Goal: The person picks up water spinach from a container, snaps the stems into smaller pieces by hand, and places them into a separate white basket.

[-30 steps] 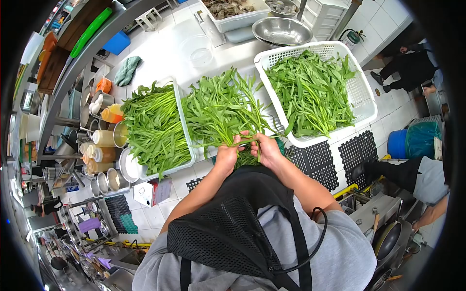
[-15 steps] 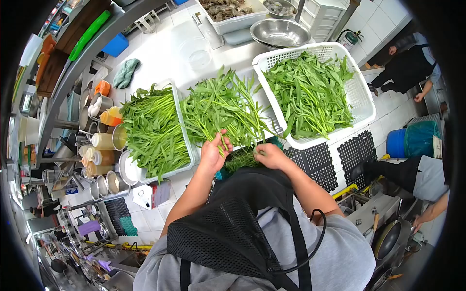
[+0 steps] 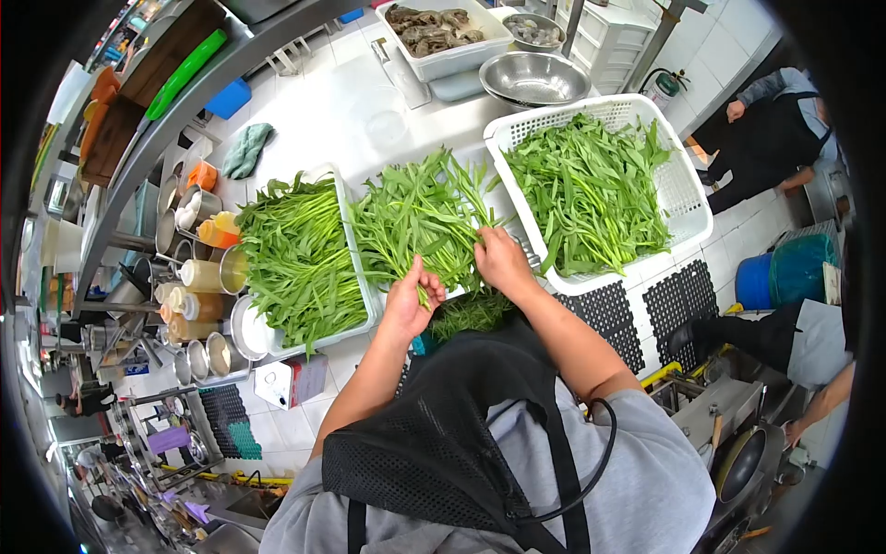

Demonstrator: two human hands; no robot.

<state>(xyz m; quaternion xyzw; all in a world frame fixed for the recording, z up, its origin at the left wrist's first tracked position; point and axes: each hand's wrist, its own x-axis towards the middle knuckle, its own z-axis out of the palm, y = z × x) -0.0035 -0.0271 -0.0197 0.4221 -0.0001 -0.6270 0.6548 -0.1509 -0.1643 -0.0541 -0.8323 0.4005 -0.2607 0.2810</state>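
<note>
A loose pile of water spinach (image 3: 415,208), long green stems with narrow leaves, lies on the metal counter in front of me. My left hand (image 3: 411,297) is closed around the stem ends of a few stalks at the pile's near edge. At the pile's right side my right hand (image 3: 504,262) is closed with the fingertips at the stems; what it pinches is mostly hidden. Below both hands are green trimmings (image 3: 466,312), partly covered by the apron. To the left stands a tray (image 3: 343,217) full of stalks, and to the right a white perforated basket (image 3: 690,222) heaped with more.
Behind the basket sit a steel bowl (image 3: 535,79) and a white tub (image 3: 461,61) of what looks like shrimp. A green cloth (image 3: 247,150) lies on the counter. Sauce bottles (image 3: 199,275) crowd the left. Two other people work on the right, one near a wok (image 3: 749,462).
My right hand has moved up and forward, from above the trimmings to the right side of the pile. My left hand stays on its stalks. The camera view has shifted slightly.
</note>
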